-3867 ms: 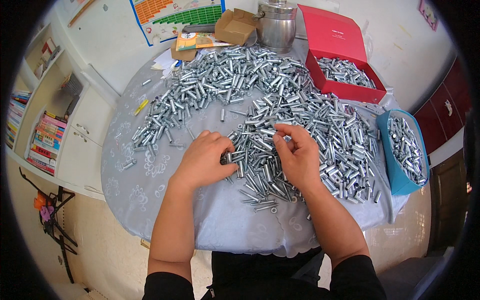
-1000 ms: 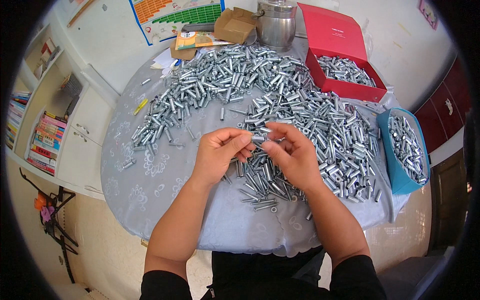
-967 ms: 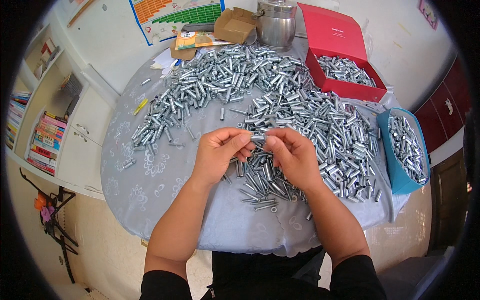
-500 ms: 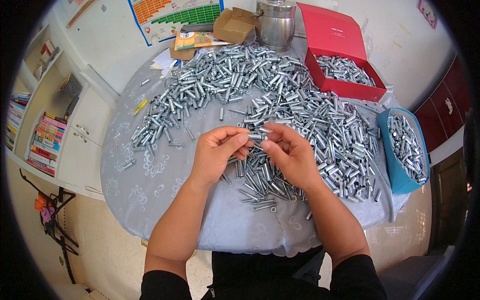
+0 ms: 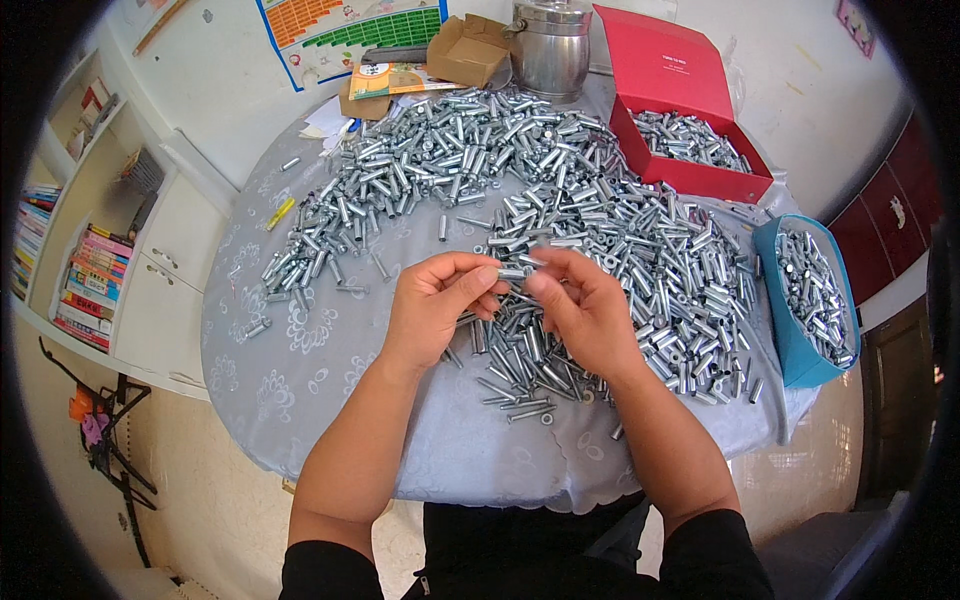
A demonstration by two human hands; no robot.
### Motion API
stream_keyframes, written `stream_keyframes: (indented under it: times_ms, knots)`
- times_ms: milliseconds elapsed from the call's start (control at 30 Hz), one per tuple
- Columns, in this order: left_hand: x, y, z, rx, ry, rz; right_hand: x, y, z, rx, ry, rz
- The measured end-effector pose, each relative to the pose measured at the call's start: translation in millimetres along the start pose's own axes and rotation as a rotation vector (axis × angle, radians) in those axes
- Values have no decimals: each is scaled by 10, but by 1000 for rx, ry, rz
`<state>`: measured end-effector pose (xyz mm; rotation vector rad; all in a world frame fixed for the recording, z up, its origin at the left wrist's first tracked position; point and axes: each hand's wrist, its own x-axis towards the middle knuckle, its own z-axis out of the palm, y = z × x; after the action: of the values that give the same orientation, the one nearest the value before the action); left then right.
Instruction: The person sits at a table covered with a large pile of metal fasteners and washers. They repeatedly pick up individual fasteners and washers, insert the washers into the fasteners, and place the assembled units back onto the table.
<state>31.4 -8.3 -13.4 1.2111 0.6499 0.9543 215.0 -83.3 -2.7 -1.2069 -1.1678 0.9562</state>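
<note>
Over the table, my left hand (image 5: 440,300) pinches a short silver metal anchor sleeve (image 5: 511,274) between thumb and forefinger, with the other fingers curled below. My right hand (image 5: 588,312) is closed at the sleeve's other end, thumb and forefinger against it; its forefinger is smeared by motion. What sits at that end is hidden by the fingers. Under and beyond both hands spreads a big heap of loose metal sleeves and bolts (image 5: 640,235). A second part of the heap (image 5: 450,150) reaches to the back and left, and a few small washers lie near the front.
A red open box (image 5: 690,180) full of metal pieces stands at the back right, a blue bin (image 5: 783,320) of them at the right edge. A steel pot (image 5: 552,50), a cardboard box (image 5: 468,50) and a yellow-handled tool (image 5: 281,214) rest on the grey tablecloth (image 5: 270,370).
My right thumb and fingers have shifted slightly at the sleeve's end. My left hand keeps its grip in the same place.
</note>
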Motion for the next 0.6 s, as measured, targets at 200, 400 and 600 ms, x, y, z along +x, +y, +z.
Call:
stream_keyframes:
  times_ms: [200,400,600]
  knots:
    - [8,-7,7,-2,-3,7,16,109,-27,8,3,-49]
    - [2,-1,31,11,3,13,14,50,-34,9,-18,11]
    - [-2,-2,22,13,7,11,17,37,-29,4,-7,81]
